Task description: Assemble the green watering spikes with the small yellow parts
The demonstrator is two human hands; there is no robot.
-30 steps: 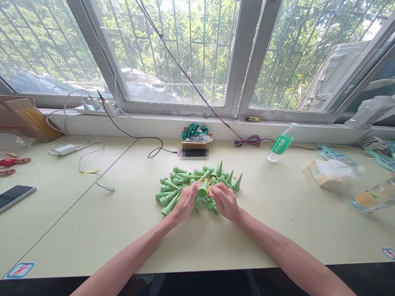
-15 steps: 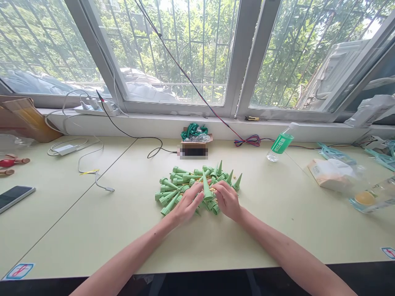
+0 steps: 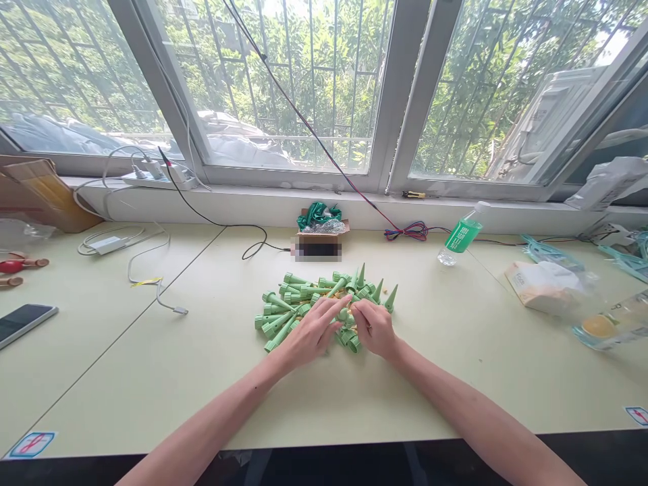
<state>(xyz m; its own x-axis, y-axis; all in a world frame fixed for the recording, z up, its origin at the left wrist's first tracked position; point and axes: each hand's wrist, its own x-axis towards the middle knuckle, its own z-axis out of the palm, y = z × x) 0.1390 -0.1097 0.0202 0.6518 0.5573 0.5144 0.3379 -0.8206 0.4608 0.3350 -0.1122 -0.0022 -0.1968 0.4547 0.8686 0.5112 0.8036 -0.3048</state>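
Note:
A pile of green plastic plant-watering spikes with ribbed caps lies on the table, small yellowish pieces scattered among them. My left hand is at the pile's near side, its thumb and fingers around one green spike that I see nearly end-on. Close against it on the right, my right hand is closed in a pinch. What its fingertips hold is hidden. Several spikes stand point-up behind my right hand, among them an upright spike at the pile's right edge.
Behind the pile sit a small box with green wrapping and a blurred dark device. A water bottle and a tissue pack stand to the right. A phone and white cable lie left.
The spike in my left hand has tipped from upright to nearly end-on toward me. My left fingers have stretched toward my right hand, whose fingers have curled in tighter.

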